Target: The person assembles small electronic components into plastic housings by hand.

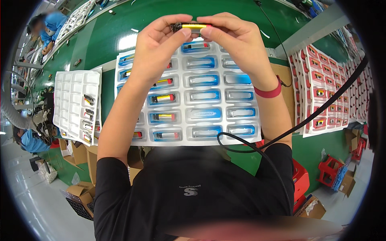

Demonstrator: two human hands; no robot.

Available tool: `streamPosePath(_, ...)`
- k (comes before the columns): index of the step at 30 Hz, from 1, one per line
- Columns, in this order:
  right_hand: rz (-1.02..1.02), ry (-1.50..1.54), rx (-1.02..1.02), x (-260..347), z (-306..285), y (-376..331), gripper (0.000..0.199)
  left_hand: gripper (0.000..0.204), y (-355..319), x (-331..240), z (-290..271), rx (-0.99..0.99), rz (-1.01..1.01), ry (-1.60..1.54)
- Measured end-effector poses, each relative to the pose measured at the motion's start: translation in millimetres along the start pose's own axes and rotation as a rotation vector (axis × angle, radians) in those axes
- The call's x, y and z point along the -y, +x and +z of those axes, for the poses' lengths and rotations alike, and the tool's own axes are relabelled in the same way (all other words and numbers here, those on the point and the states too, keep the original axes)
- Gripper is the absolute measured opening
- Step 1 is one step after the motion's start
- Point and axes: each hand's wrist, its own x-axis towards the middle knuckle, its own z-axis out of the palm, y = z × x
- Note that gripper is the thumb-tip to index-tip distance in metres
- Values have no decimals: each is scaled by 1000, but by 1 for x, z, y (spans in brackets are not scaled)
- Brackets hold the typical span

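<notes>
Above the far edge of the white tray (181,93), both hands hold one slim battery assembly (194,26) level, with a yellow-and-silver body and black and red ends. My left hand (159,42) pinches its black end between thumb and fingers. At the red end, my right hand (237,40) grips it the same way. Below, the tray's pockets hold blue-edged clear shells (203,96). In the left columns, several shells have yellow, black and red assemblies (163,98) lying in them. My forearms cover part of the tray's sides.
Left is another white tray (74,96) with several assemblies in its right column. Stacked trays of red shells (321,92) stand right. A black cable (317,112) crosses over the near right tray corner. A co-worker (56,26) sits far left. Red stools (329,170) and cardboard boxes (80,193) are on the floor.
</notes>
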Motion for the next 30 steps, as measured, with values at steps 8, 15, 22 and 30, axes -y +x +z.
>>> streamPosePath(8,268,185,-133,-13,-55,10,25,39,4,43,-2,437,130,1025)
streamPosePath(15,372,276,-70,-11,-49,6,16,37,-1,47,2,425,122,1164)
streamPosePath(22,373,364,-73,6,-23,5,20,44,-4,15,-23,-46,-220,98)
streamPosePath(30,291,293,-158,6,6,1,18,41,-6,22,-2,12,0,-5)
